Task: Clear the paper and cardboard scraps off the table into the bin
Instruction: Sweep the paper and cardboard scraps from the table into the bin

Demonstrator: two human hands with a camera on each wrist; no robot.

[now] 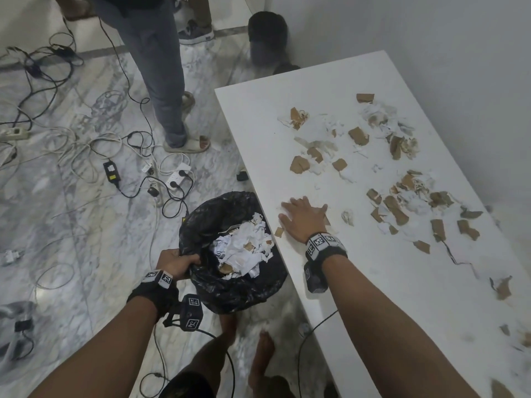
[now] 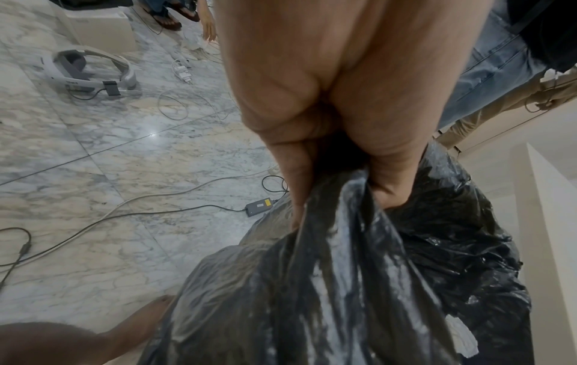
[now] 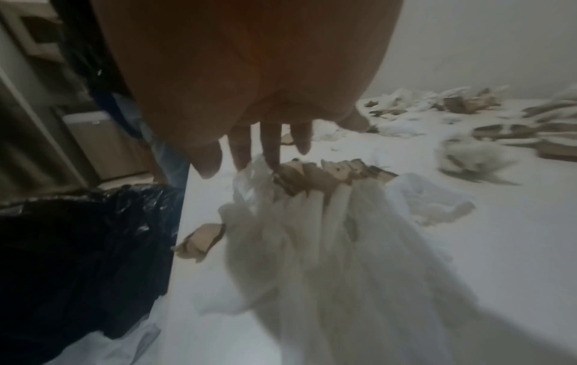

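Observation:
A bin lined with a black bag (image 1: 207, 222) stands on the floor against the white table's (image 1: 359, 282) left edge, holding white paper and brown cardboard scraps (image 1: 247, 248). My left hand (image 1: 176, 262) grips the bag's near rim; the black plastic (image 2: 343, 247) bunches in its fingers (image 2: 296, 172). My right hand (image 1: 301, 218) lies flat with spread fingers on the table near that edge, over a small pile of paper and cardboard scraps (image 3: 312, 197). One cardboard bit (image 1: 278, 231) lies between the hand and the edge. More scraps (image 1: 388, 168) are scattered across the table's middle and far right.
A person in grey trousers and sandals (image 1: 172, 110) stands on the marble floor beyond the bin. Cables, power strips and adapters (image 1: 115, 168) sprawl over the floor to the left. My bare feet (image 1: 261, 360) are below the bin. A wall runs along the table's right side.

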